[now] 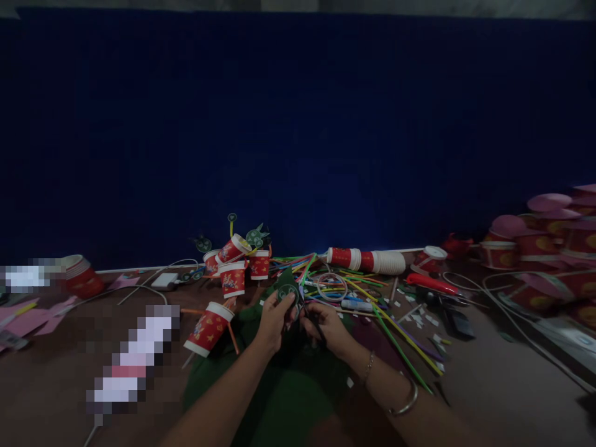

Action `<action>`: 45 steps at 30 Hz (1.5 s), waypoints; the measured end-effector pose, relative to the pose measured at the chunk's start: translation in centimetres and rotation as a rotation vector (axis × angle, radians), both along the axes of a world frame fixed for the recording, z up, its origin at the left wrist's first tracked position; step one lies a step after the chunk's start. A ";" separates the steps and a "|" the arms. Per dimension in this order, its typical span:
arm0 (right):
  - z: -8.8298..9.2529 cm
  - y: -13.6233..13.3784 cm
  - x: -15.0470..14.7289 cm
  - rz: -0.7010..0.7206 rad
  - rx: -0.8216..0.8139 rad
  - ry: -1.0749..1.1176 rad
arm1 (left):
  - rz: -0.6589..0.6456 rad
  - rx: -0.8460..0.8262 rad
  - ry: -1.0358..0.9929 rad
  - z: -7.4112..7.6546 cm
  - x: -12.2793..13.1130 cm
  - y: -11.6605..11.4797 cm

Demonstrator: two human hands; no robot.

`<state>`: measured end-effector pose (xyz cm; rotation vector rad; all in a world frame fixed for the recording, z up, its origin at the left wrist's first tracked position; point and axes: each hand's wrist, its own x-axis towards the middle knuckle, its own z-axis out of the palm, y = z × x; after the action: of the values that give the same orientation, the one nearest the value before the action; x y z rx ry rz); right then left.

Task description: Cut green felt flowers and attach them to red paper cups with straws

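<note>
My left hand is closed on a piece of dark green paper with a light round drawing on it. Right beside it, my right hand is curled around dark-handled scissors, whose blades point toward the paper and are partly hidden. Under both hands lies a larger dark green sheet. Beyond them is a pile of coloured pipe cleaners with a marker in it. To the left, a red paper cup with orange strips attached lies tilted.
Several decorated red cups stand at the back left, near a white adapter. A stack of cups lies on its side behind the pile. White scraps, a red tool and cables are on the right, beside many pink-topped cups.
</note>
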<state>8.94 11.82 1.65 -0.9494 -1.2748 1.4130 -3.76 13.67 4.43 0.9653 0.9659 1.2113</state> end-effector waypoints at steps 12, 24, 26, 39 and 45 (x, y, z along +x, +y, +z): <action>-0.4 0.2 0.0 -0.011 -0.004 0.021 | 0.027 0.015 -0.040 -0.3 -0.1 0.3; 0.0 0.1 0.2 -0.003 0.024 -0.036 | 0.003 0.018 0.048 0.2 0.1 -0.1; 0.0 0.1 0.2 -0.009 0.021 -0.043 | 0.002 0.022 0.058 0.2 0.0 -0.1; 0.5 0.0 0.1 -0.024 0.019 -0.006 | -0.002 0.010 0.001 -0.2 0.0 0.2; 0.0 0.2 0.1 -0.023 -0.011 -0.014 | 0.014 -0.012 -0.040 -0.4 0.0 0.3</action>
<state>9.01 11.98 1.62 -0.9800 -1.2638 1.3985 -3.75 13.98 4.02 0.9234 0.9485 1.2308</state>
